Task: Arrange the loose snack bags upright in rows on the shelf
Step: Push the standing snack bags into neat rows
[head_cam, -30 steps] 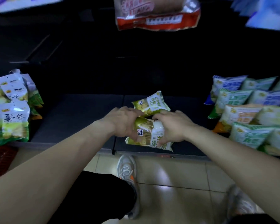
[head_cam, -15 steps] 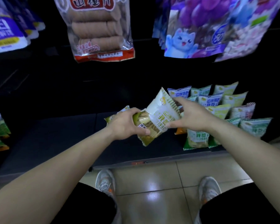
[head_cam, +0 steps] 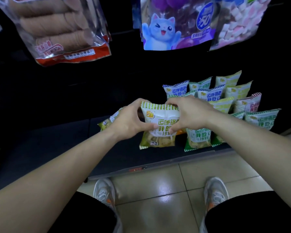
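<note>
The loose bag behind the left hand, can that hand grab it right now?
Probably not yet: the left hand grips the upright bag together with the right hand. The loose bag sits close behind it, nothing between.

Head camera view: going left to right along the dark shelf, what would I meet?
First an olive snack bag → left hand → yellow-green snack bag, gripped upright by both hands → right hand → green-edged bag at the shelf front → far-right green bag.

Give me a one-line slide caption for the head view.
Left hand and right hand hold a yellow-green snack bag upright at the dark shelf, beside rows of standing bags.
</note>
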Tool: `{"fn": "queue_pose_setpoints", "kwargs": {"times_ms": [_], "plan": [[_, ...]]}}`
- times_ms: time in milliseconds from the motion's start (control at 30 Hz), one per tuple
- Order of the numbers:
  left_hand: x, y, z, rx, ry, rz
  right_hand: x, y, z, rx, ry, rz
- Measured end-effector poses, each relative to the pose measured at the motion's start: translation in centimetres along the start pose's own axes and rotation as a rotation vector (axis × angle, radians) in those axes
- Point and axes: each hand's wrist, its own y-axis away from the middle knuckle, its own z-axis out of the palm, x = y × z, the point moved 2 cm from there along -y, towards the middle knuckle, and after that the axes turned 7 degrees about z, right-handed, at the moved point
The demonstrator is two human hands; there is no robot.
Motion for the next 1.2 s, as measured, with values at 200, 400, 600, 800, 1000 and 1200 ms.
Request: {"fn": "queue_pose_setpoints", "kwargs": {"times_ms": [200,400,600,800,1000,1200], "plan": [[0.2,-2.1,0.6,-0.090,-0.272,0.053,1.4,-1.0,0.6,0.006,0.021,-0.008],[-1.3,-3.8,1.6,-0.072,-0.354,-0.034,2.6,-2.5,2.1,0.054,-0.048,-0.008],[-6.9,-8.3,0.5,0.069,-0.331,-0.222,6.4,-4.7,3.0,0.049,-0.171,0.167],[-12.9,-14.4,2.8,0.105,-0.321,-0.323,8.6,-6.0,4.9,-0.057,-0.175,0.258],[-17.2,-19.4,5.4,0.128,-0.263,-0.348,10.3,-6.9,6.9,-0.112,-0.126,0.305],[-18.4,-21.3,6.4,0.183,-0.213,-0.313,9.9,-7.7,8.0,-0.161,-0.091,0.320]]}}
